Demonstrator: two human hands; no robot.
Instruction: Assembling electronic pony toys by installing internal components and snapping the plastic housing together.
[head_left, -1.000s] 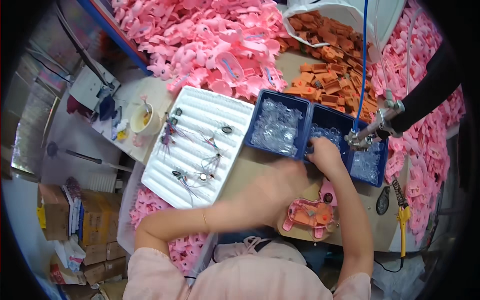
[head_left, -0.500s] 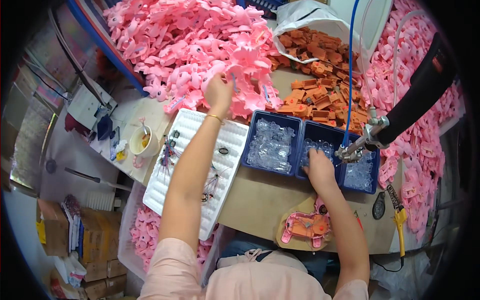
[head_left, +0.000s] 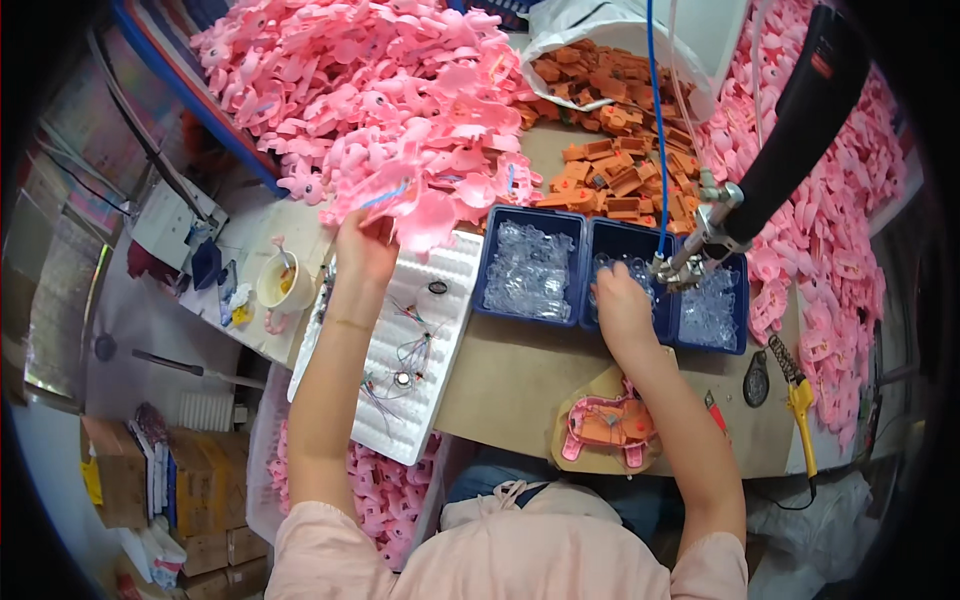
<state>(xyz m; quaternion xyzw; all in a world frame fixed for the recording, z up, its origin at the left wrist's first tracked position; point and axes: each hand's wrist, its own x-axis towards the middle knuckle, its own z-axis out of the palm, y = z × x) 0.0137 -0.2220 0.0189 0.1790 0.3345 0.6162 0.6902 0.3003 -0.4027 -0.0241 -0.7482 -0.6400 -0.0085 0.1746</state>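
Shell (head_left: 432,215), pink, hollow-looking, is held above the far end of the white ridged tray (head_left: 412,440), at the near edge of the pile of pink shells (head_left: 370,100). Left hand (head_left: 368,250): fingers closed on the shell's near-left edge. A blue strip (head_left: 388,195) shows on the shell's upward side.

Handling, as judged: light, thin moulded plastic, fairly stiff but liable to flex at the rim; smooth, so apt to slide if pinched loosely. Thin projections look the likeliest to crack or snag. Recommended hold — opposite edges of the main body, thumb and fingers clear of the strip.

Right hand (head_left: 625,305): fingers down in the middle bin (head_left: 616,238) of 3 dark-blue bins; whether they grip anything cannot be told. The left bin (head_left: 548,219) and right bin (head_left: 712,345) contain clear plastic parts (head_left: 530,270).

Near the body, right of the tray, a pink shell with an orange insert (head_left: 610,425) lies on a tan board (head_left: 568,450). Wired components (head_left: 415,350) rest on the tray. Orange housings (head_left: 625,175) are heaped beyond the bins; a yellow-handled iron (head_left: 802,400) lies at far right — well apart from both hands.
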